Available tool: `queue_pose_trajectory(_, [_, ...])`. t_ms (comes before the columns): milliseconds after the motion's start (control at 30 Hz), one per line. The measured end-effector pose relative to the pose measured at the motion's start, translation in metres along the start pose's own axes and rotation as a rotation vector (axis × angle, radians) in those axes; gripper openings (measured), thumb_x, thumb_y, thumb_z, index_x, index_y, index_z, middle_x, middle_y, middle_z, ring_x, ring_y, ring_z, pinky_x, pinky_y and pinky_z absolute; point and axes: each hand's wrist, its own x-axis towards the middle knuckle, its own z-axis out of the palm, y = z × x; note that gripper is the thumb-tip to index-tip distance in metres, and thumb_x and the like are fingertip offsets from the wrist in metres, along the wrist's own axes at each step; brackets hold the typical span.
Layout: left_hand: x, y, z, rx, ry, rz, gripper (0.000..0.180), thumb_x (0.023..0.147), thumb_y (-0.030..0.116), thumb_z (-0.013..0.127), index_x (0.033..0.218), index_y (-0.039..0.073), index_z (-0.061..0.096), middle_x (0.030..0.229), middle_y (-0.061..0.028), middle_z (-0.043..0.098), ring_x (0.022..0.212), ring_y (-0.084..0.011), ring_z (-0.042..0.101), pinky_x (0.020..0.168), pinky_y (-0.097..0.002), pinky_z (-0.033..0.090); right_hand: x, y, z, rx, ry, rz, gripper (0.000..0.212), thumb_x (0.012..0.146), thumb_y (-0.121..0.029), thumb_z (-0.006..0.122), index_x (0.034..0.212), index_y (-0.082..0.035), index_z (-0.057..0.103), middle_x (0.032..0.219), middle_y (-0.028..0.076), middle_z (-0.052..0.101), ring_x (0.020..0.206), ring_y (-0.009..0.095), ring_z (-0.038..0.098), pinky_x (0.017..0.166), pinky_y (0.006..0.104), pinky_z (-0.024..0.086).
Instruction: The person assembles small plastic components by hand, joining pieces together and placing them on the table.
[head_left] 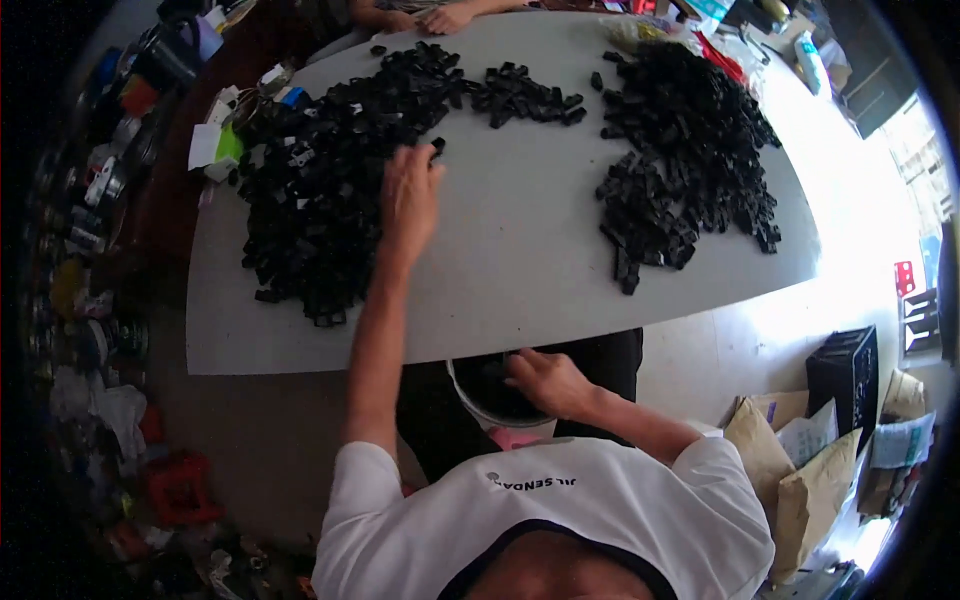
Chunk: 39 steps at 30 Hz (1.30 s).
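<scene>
My left hand (411,188) reaches over the table to the right edge of a large heap of small black plastic pieces (320,190). Its fingers are curled together, and one small black plastic piece (438,146) shows at the fingertips. Below the table's near edge, my right hand (548,384) is over a round container with a pale rim (462,395), which sits at my lap. The fingers of that hand are bent closed; whatever they hold is hidden. The container's inside looks dark, and its contents cannot be made out.
A second heap of black pieces (690,140) covers the table's right side, and a smaller cluster (525,95) lies at the far middle. Across the grey table (510,240) rest another person's hands (440,18). Brown packages (815,500) and a black crate (842,375) stand at right.
</scene>
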Motion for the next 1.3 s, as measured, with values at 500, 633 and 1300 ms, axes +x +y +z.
queue_pose_trajectory(500, [0.000, -0.015, 0.077, 0.065, -0.078, 0.224, 0.049, 0.082, 0.003, 0.064, 0.126, 0.000, 0.043, 0.126, -0.0184, 0.048, 0.122, -0.0346, 0.042, 0.104, -0.0460, 0.032, 0.019, -0.008, -0.134, 0.370, 0.081, 0.064, 0.031, 0.077, -0.005, 0.068, 0.107, -0.003, 0.060, 0.089, 0.012, 0.060, 0.078, 0.021, 0.061, 0.069, 0.0339, 0.050])
queue_pose_trajectory(633, [-0.021, 0.009, 0.073, -0.047, -0.178, 0.249, 0.048, 0.080, 0.003, 0.067, 0.123, 0.001, 0.048, 0.124, -0.0161, 0.050, 0.118, -0.0329, 0.045, 0.101, -0.0437, 0.034, 0.042, 0.006, -0.180, -0.072, 0.870, 0.199, 0.029, 0.075, -0.006, 0.070, 0.102, -0.005, 0.062, 0.092, 0.007, 0.058, 0.077, 0.021, 0.061, 0.067, 0.0340, 0.049])
queue_pose_trajectory(1300, [-0.048, 0.040, 0.031, -0.306, 0.185, -0.039, 0.027, 0.071, 0.002, 0.072, 0.094, 0.004, 0.058, 0.093, -0.0056, 0.057, 0.087, -0.0215, 0.053, 0.074, -0.0331, 0.043, 0.087, 0.081, -0.111, -0.730, 0.484, 0.417, 0.024, 0.072, -0.005, 0.064, 0.092, -0.003, 0.052, 0.089, 0.012, 0.052, 0.088, 0.030, 0.055, 0.068, 0.0416, 0.047])
